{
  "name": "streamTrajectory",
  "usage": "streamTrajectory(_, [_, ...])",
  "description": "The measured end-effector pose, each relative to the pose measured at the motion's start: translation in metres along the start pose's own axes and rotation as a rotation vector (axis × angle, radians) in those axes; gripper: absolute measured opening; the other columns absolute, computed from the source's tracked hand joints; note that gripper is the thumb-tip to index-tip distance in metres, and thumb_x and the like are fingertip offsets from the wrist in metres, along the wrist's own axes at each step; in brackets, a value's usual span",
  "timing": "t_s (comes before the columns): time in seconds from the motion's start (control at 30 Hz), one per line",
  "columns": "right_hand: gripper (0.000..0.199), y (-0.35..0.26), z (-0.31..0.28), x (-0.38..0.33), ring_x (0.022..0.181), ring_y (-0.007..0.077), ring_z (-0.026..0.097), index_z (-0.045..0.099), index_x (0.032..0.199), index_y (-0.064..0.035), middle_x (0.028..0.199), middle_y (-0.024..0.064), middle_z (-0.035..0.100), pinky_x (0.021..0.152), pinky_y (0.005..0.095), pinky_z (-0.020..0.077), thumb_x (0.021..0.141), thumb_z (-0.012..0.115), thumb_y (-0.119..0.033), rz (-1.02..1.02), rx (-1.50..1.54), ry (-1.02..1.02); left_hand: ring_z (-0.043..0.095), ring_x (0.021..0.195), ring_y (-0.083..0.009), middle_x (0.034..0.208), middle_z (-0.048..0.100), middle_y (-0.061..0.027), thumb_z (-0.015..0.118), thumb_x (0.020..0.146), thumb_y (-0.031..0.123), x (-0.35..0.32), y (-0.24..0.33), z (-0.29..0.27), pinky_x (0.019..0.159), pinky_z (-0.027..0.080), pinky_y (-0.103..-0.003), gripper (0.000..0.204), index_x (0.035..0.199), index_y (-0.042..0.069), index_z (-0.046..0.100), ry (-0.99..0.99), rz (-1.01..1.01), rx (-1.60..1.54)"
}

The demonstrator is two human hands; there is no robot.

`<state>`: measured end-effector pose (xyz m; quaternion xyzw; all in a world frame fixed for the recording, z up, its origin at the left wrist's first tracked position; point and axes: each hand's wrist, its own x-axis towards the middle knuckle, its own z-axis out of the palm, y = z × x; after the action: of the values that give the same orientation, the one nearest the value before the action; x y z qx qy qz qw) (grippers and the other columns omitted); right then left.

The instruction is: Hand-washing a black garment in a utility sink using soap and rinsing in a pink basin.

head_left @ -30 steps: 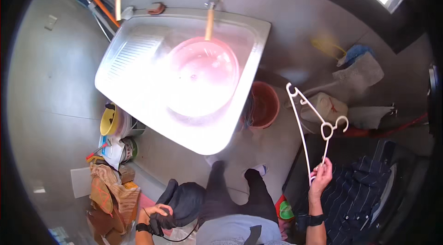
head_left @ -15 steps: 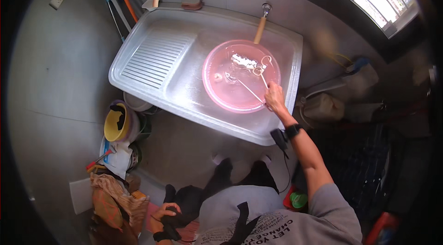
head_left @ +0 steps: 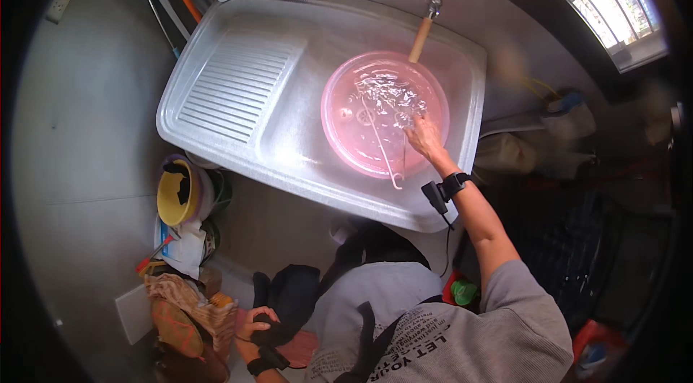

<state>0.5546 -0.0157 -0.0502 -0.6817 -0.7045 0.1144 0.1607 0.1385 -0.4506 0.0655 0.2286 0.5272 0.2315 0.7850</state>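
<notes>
A white wire clothes hanger point(head_left: 381, 141) lies in the pink round basin point(head_left: 339, 130), its frame under the rippling water and its hook reaching over the near rim toward the person. The right hand point(head_left: 424, 136) is at the basin's right side, fingers dipped into the water and touching the hanger's frame; whether they are closed on the wire cannot be told through the ripples. A black watch point(head_left: 455, 184) sits on that wrist, with a small black device just beside it. The basin stands in the bowl of a white sink point(head_left: 289, 159), under a tap with a tan hose point(head_left: 421, 36); the ribbed draining board point(head_left: 234, 87) is to its left. The left hand point(head_left: 260, 325), low at the person's side, is closed on a dark garment point(head_left: 292, 296). On the floor below the sink stand a yellow bucket point(head_left: 177, 192) and a heap of cloth in a basket point(head_left: 184, 303).
</notes>
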Motion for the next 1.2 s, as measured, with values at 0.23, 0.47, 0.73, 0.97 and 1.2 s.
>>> streamTrajectory(0.23, [0.034, -0.005, 0.059, 0.075, 0.084, 0.0260, 0.059, 0.061, 0.098, 0.0035, 0.088, 0.0163, 0.062, 0.074, 0.0367, 0.0470, 0.082, 0.059, -0.027, 0.378, 0.733, -0.762, 0.054, 0.082, -0.0181, 0.083, 0.058, -0.0098, 0.062, 0.065, 0.025, 0.034, 0.051, 0.024, 0.078, 0.041, -0.028, 0.033, 0.085, -0.001, 0.058, -0.010, -0.060, 0.014])
streamTrajectory(0.47, [0.034, 0.009, 0.056, 0.072, 0.067, 0.0184, 0.059, 0.065, 0.093, 0.0014, 0.077, 0.0086, 0.064, 0.062, 0.0311, 0.0462, 0.082, 0.057, -0.030, 0.122, 0.613, -0.829, 0.053, 0.080, -0.0181, 0.082, 0.057, -0.0098, 0.061, 0.065, 0.028, 0.049, 0.083, 0.009, 0.076, 0.041, -0.028, 0.035, 0.084, -0.001, 0.058, -0.051, -0.078, 0.007])
streamTrajectory(0.73, [0.039, 0.031, -0.036, 0.025, 0.082, 0.0337, 0.062, 0.064, 0.094, 0.0010, 0.085, 0.0202, 0.064, 0.073, 0.0402, 0.0487, 0.078, 0.061, -0.034, -0.168, 0.076, -0.727, 0.053, 0.079, -0.0182, 0.081, 0.056, -0.0098, 0.059, 0.065, 0.031, 0.058, 0.114, -0.043, 0.073, 0.040, -0.027, 0.038, 0.083, -0.002, 0.057, -0.106, -0.008, 0.053])
streamTrajectory(0.97, [0.034, 0.014, 0.049, -0.016, 0.068, 0.0272, 0.060, 0.060, 0.092, -0.0028, 0.075, 0.0127, 0.061, 0.059, 0.0373, 0.0484, 0.074, 0.066, -0.030, 0.511, 0.211, -0.536, 0.054, 0.076, -0.0203, 0.079, 0.056, -0.0129, 0.061, 0.063, 0.021, 0.027, 0.173, -0.057, 0.073, 0.043, -0.029, 0.029, 0.080, -0.002, 0.055, 0.029, 0.229, 0.141])
streamTrajectory(1.2, [0.010, -0.026, -0.036, -0.030, 0.049, 0.0083, 0.048, 0.053, 0.089, -0.0121, 0.061, -0.0036, 0.048, 0.046, 0.0224, 0.0445, 0.080, 0.058, -0.013, 0.543, 0.929, -0.268, 0.054, 0.069, -0.0227, 0.073, 0.054, -0.0171, 0.061, 0.055, 0.021, -0.069, 0.176, -0.086, 0.070, 0.050, -0.033, 0.030, 0.072, -0.002, 0.051, 0.440, 0.648, 0.100])
